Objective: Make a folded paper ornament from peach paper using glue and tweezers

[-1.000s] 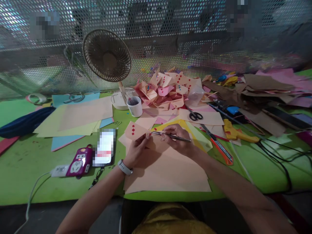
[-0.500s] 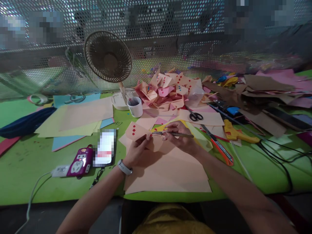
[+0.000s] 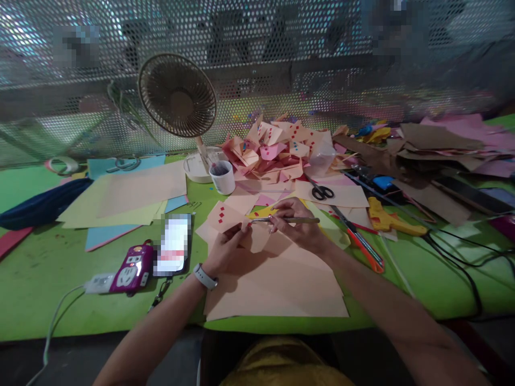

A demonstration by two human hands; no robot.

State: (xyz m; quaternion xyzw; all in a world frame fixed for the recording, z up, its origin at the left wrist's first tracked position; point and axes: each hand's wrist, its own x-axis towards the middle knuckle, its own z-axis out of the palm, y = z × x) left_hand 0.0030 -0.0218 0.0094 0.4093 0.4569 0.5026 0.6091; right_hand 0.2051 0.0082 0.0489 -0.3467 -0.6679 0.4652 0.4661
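Note:
My right hand (image 3: pixel 295 224) is closed on a thin metal tool (image 3: pixel 300 220), which lies level with its tip pointing left. The tip meets the fingertips of my left hand (image 3: pixel 228 244), which are pinched together; what they hold is too small to make out. Just beyond my left hand lies a peach paper piece with red diamonds (image 3: pixel 221 214). Large peach sheets (image 3: pixel 277 289) are spread under both hands. A yellow piece with red marks (image 3: pixel 263 210) shows partly behind my right hand.
A fan (image 3: pixel 181 102) and white cup (image 3: pixel 222 177) stand behind, beside heaped paper pieces (image 3: pixel 273 153). Black-handled scissors (image 3: pixel 323 192), an orange cutter (image 3: pixel 364 249) and a yellow glue gun (image 3: pixel 396 220) lie right. A phone (image 3: pixel 174 244) and purple power strip (image 3: pixel 133 268) lie left.
My right hand and the tool have shifted very slightly. My left hand stays in nearly the same place, still pinched.

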